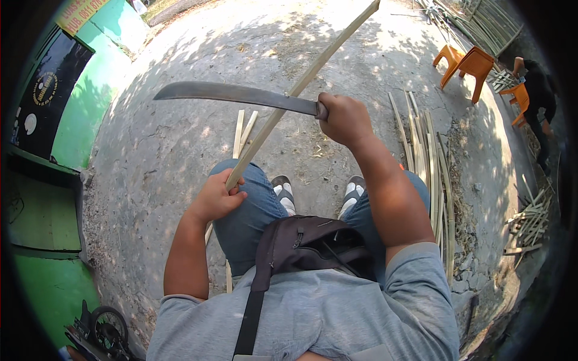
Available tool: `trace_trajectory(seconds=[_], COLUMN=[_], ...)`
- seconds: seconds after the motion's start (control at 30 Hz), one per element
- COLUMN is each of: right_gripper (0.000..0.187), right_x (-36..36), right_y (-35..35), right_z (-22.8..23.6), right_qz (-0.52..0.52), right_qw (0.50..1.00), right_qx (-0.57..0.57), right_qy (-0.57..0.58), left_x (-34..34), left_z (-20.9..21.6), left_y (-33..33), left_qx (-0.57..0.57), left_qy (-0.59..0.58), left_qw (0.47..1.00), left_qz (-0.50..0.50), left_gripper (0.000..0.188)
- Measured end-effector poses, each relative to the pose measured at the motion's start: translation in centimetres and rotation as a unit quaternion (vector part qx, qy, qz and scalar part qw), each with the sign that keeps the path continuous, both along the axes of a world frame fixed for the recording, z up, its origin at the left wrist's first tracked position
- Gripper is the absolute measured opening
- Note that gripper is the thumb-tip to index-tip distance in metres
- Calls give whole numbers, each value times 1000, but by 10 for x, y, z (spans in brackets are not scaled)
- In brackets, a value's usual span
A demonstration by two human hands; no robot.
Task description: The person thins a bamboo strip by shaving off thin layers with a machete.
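My right hand [348,119] is closed around the handle of a machete [229,93]. Its long, curved grey blade points left and lies across a pale bamboo strip [321,63], touching or very near it. At the strip's lower end, by my left knee, my left hand [217,197] grips it with wrapped fingers. From there the strip slants up and away to the right, its far end raised past the blade. A dark waist bag [307,243] sits across my lap.
Bamboo strips lie on the concrete beside my right leg [418,150] and my left leg [239,129]. Orange plastic chairs [477,66] and another person [537,90] are at the far right, above a heap of short pieces [531,219]. Left stand a green wall [78,135] and a motorbike [108,328].
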State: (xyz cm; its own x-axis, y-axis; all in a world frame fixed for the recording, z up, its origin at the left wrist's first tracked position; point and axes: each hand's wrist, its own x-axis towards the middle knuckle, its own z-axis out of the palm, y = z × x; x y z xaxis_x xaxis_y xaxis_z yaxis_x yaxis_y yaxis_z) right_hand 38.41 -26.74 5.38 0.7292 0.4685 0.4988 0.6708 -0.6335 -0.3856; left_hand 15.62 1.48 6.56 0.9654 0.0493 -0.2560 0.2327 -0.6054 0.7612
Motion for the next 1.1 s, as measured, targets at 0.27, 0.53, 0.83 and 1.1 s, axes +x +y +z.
trace_trajectory(seconds=[0.27, 0.53, 0.83, 1.1], right_gripper=[6, 7, 8, 7], right_x=[-8, 11, -4, 22], right_y=[0, -12, -4, -23], right_z=[-8, 0, -4, 9], right_qz=[33, -16, 11, -82], right_qw=[999, 1000, 999, 995], right_qx=[-15, 5, -40, 46], right_qy=[-5, 7, -10, 16], left_x=[3, 4, 7, 0], left_z=[-3, 2, 3, 6], left_y=[3, 0, -3, -3], left_qx=[-20, 14, 16, 35], left_qy=[8, 7, -1, -2], left_qw=[1000, 1000, 1000, 999], left_qz=[9, -3, 5, -3], left_gripper=[28, 28, 29, 29])
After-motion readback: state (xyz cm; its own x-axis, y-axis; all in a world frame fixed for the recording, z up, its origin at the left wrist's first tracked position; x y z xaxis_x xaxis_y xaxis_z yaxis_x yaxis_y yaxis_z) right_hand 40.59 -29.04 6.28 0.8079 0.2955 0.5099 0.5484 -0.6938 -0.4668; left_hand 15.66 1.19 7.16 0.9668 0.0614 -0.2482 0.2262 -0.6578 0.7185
